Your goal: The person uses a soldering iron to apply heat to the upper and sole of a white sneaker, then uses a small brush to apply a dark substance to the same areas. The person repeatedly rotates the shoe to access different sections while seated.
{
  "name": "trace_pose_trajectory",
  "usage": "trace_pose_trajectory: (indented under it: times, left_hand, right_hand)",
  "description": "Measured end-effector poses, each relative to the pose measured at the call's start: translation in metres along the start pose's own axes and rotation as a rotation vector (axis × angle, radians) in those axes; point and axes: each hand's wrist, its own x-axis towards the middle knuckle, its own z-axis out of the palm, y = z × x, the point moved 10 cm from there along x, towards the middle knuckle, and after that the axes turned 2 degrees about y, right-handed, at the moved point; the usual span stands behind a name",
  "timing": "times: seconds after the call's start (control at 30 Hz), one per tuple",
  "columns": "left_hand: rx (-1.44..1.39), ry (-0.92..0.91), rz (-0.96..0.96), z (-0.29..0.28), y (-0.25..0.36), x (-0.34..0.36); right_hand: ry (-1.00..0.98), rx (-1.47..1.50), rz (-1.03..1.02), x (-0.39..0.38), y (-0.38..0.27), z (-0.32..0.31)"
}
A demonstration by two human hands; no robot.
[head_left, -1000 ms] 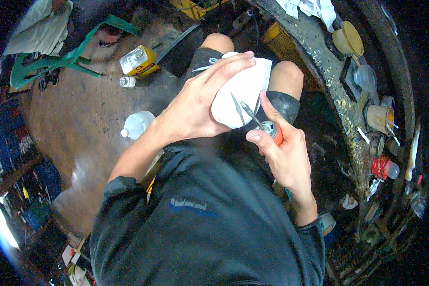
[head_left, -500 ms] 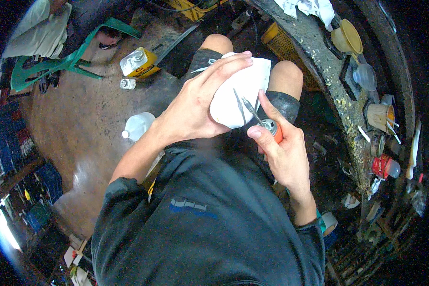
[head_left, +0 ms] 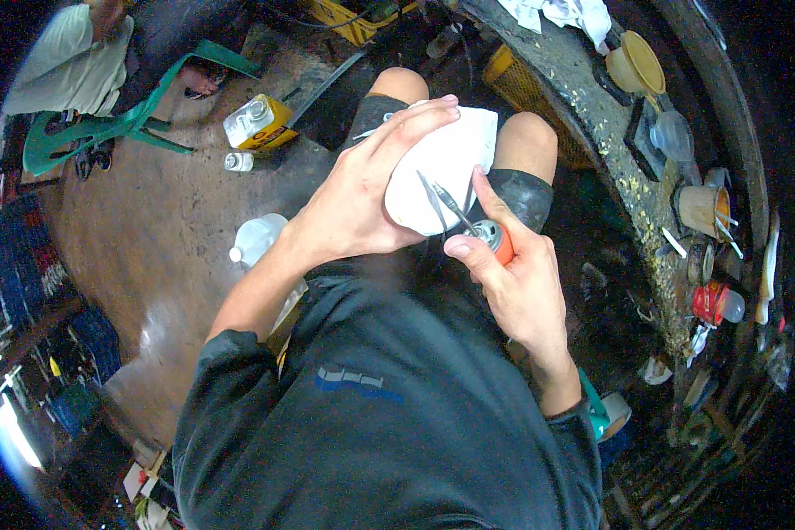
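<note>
My left hand (head_left: pixel 362 185) is wrapped over a white, rounded piece (head_left: pixel 433 163), possibly a shoe part, held above my lap between my knees, with fingertips over its top edge. My right hand (head_left: pixel 517 291) grips an orange cylindrical tool (head_left: pixel 502 243) with a silver top and thin metal shaft. The shaft's tip lies against or just over the white face, beside a dark streak or slit; which of these it is I cannot tell. The right thumb crosses the tool's body and the index finger points up along the white piece's right side.
A ledge (head_left: pixel 623 159) on the right carries tubs (head_left: pixel 636 62), cups (head_left: pixel 700 210) and white cloth (head_left: pixel 561 11). A yellow can (head_left: pixel 269 124), small bottle (head_left: pixel 238 162) and clear jug (head_left: pixel 256 238) stand at left. Another person (head_left: pixel 66 66) is by a green chair (head_left: pixel 53 141); a yellow crate (head_left: pixel 521 88) lies beyond my knees.
Both hands, with the white piece and tool, have shifted slightly left in the picture. The metal tip sits a little higher and further left. More of the other person's arm shows at top left.
</note>
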Motion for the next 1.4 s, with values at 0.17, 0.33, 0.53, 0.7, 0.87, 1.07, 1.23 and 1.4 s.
trace_pose_trajectory:
  times: [0.17, 0.33, 0.53, 0.7, 0.87, 1.07, 1.23, 1.4]
  left_hand:
    - [0.022, -0.006, 0.004, 0.0, -0.002, -0.002]
    - [-0.012, 0.024, -0.043, -0.002, -0.01, -0.002]
    - [0.09, 0.063, -0.091, -0.007, -0.013, 0.001]
    - [0.061, 0.053, -0.103, -0.005, -0.012, 0.001]
    - [0.081, 0.053, -0.112, -0.003, -0.015, -0.001]
    - [0.092, 0.02, -0.028, -0.002, -0.013, -0.001]
    - [0.125, 0.063, 0.036, -0.014, -0.021, -0.006]
    - [0.079, 0.092, -0.012, -0.027, -0.038, -0.008]
  right_hand:
    - [-0.014, 0.043, 0.05, 0.003, 0.006, -0.005]
    - [-0.015, 0.322, 0.053, 0.009, 0.02, -0.001]
    - [0.129, 0.738, 0.203, 0.03, 0.085, -0.012]
    - [0.39, 0.876, 0.236, 0.052, 0.138, -0.033]
    - [0.378, 0.89, 0.25, 0.081, 0.141, -0.037]
    - [0.339, 0.905, 0.277, 0.12, 0.129, -0.026]
    - [0.302, 0.949, 0.334, 0.134, 0.134, -0.013]
    - [0.294, 0.96, 0.324, 0.143, 0.13, -0.007]
